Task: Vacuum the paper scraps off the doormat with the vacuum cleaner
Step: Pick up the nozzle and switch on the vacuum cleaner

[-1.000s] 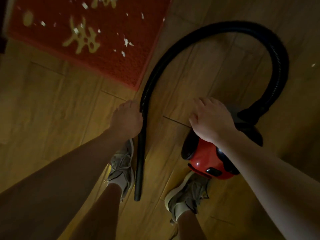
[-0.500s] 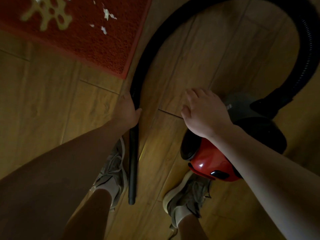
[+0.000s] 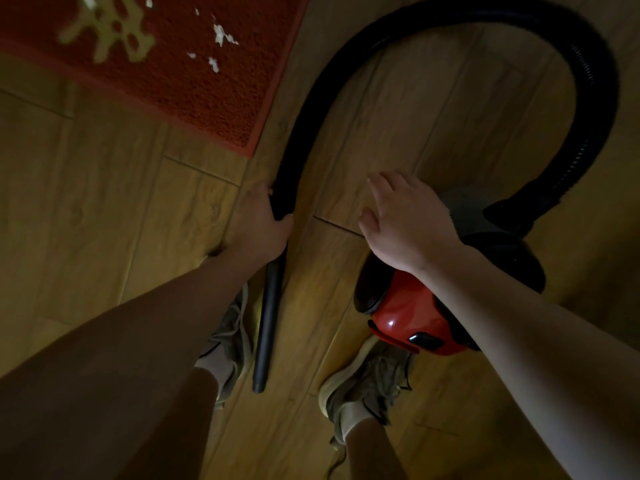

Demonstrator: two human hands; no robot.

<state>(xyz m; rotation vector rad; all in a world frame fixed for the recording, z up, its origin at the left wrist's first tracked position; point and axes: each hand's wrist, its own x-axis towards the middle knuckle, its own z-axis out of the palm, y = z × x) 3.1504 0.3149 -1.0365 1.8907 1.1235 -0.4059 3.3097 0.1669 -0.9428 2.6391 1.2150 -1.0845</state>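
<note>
Partly, left hand (image 3: 258, 226) grip hides the hose (image 3: 346, 64).

Ahead on our left the doormat (image 3: 194, 81) lies on the floor (image 3: 104, 202), paper scraps (image 3: 219, 32) on it. The vacuum cleaner (image 3: 412, 317) is at our right, just ahead of the right shoe (image 3: 367, 386). Its hose (image 3: 588, 98) arcs from the far end leftward and back to the nozzle tube (image 3: 268, 327), which lies between our 2 shoes, beside the left shoe (image 3: 232, 334). Our left hand (image 3: 258, 226) grips the hose near the doormat's corner; our right hand (image 3: 405, 226) is over the vacuum cleaner.
</note>
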